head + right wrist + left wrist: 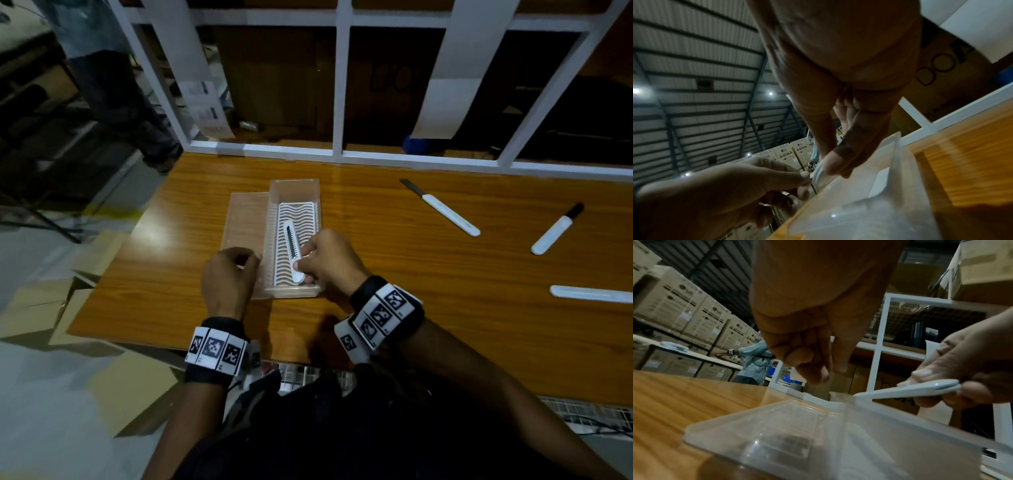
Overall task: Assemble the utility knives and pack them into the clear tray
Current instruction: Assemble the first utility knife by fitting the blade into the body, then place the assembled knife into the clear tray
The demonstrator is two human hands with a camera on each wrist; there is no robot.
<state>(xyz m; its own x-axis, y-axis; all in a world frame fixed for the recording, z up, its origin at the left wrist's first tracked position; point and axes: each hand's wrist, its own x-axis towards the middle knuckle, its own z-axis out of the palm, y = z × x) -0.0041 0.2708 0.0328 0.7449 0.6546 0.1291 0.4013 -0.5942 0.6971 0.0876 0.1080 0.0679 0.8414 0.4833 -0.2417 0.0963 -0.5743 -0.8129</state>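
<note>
Utility knife (294, 251), first to be packed, tilts over the clear tray (294, 186) near the surface's (394, 274) front edge, pinched by my right hand (329, 260); my left hand (229, 277) curls alongside, grip unclear, while loose knife parts (442, 209) wait unassembled toward the right edge.

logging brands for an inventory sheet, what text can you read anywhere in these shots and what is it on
"LG": on the stacked cardboard boxes, seen in the left and right wrist views.
"DO": big dark letters on a brown carton, rest covered.
Too small to read: the printed sheets on the white frame.
Only square codes, no words: the wrist bands.
No text visible on the utility knife or clear tray.
</note>
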